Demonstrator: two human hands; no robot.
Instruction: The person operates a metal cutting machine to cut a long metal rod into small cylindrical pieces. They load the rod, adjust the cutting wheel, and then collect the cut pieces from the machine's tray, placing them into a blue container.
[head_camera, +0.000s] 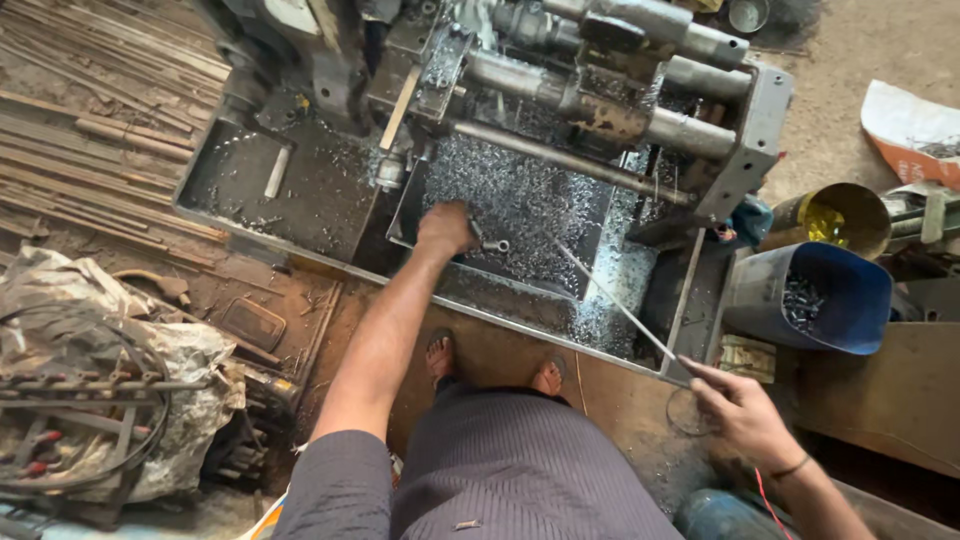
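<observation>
Your left hand (445, 228) is closed over a small metal part (493, 245) lying in the shavings tray (520, 215) at about 12 o'clock from your feet; lift it straight up so the swarf falls back. Your right hand (738, 408), at 4 o'clock, pinches a thin metal rod (610, 298) whose tip reaches toward 11 o'clock into the chips; keep it low and steady, away from the blue bin (815, 300)
</observation>
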